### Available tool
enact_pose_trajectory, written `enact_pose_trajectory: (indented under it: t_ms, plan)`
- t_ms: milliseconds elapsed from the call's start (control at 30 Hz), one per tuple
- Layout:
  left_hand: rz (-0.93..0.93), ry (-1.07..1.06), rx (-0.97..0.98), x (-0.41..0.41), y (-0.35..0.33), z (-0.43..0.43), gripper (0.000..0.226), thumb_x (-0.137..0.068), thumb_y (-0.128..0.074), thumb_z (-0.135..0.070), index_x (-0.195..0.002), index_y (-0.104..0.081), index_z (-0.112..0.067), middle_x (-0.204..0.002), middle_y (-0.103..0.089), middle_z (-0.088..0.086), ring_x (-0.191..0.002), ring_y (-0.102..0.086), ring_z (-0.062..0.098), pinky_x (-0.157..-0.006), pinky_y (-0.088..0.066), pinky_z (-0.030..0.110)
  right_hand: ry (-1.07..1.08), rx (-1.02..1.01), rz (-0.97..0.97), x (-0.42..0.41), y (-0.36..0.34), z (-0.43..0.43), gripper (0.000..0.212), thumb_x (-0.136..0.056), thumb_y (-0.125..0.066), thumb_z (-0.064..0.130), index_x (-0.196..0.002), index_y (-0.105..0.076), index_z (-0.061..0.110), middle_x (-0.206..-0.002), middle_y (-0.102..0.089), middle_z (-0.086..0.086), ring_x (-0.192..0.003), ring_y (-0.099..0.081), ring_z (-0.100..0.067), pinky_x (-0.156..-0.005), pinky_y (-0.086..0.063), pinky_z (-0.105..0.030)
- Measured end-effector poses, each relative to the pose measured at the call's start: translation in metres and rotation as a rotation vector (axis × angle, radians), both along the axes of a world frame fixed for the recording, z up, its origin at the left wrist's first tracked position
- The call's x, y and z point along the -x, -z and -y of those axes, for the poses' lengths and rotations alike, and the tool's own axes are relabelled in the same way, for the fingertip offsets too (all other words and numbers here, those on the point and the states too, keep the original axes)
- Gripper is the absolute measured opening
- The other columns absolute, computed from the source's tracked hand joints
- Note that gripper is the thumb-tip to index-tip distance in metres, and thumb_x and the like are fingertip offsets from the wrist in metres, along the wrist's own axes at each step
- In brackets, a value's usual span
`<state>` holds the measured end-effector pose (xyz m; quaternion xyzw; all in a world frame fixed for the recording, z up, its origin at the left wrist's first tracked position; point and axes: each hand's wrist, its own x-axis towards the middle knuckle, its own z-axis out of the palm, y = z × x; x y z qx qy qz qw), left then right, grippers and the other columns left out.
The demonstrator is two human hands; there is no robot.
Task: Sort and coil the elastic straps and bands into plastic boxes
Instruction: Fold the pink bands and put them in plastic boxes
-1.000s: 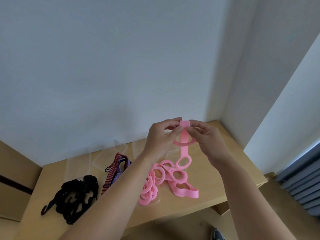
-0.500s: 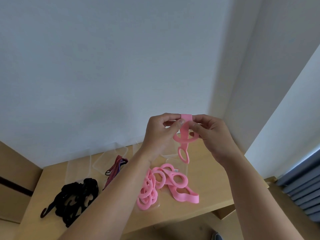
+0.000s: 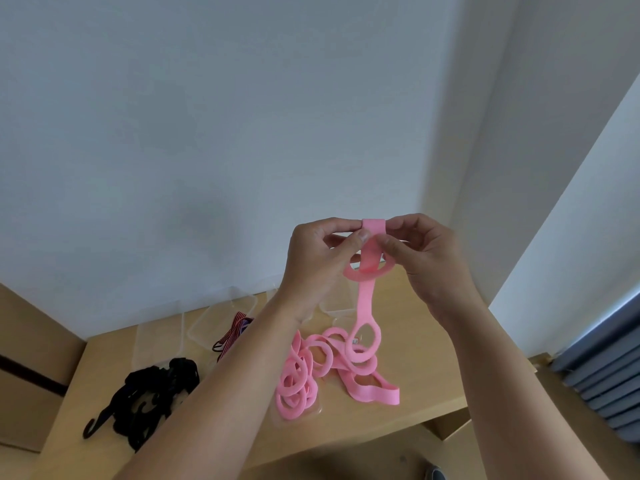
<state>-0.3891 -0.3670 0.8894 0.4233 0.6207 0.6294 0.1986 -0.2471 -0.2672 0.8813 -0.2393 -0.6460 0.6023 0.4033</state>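
you had your left hand (image 3: 320,252) and right hand (image 3: 420,252) pinching the pink band (image 3: 367,299) top, its length hanging straight down to the tabletop (image 3: 433,372).

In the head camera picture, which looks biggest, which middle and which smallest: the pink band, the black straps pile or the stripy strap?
1. pink band, clearly the largest.
2. black straps pile.
3. stripy strap, the smallest showing. The left forearm hides part of it, so its full size is unsure.
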Motion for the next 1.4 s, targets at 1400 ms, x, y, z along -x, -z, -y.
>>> enact_pose_trajectory:
  t_ms: [1400]
  plan:
    - [-0.046,0.067,-0.021,0.018,-0.017,0.022,0.024,-0.089,-0.075,-0.025,-0.112,-0.074,-0.033,-0.101,-0.078,-0.008,-0.094,-0.075,0.019,-0.085,-0.062,0.042,-0.109,-0.026,-0.068,0.014,-0.02,0.018,0.012,-0.093,-0.07,0.007,-0.102,-0.073,0.013,-0.096,-0.078,-0.005,-0.086,-0.076,-0.024,-0.07,-0.058,-0.026]
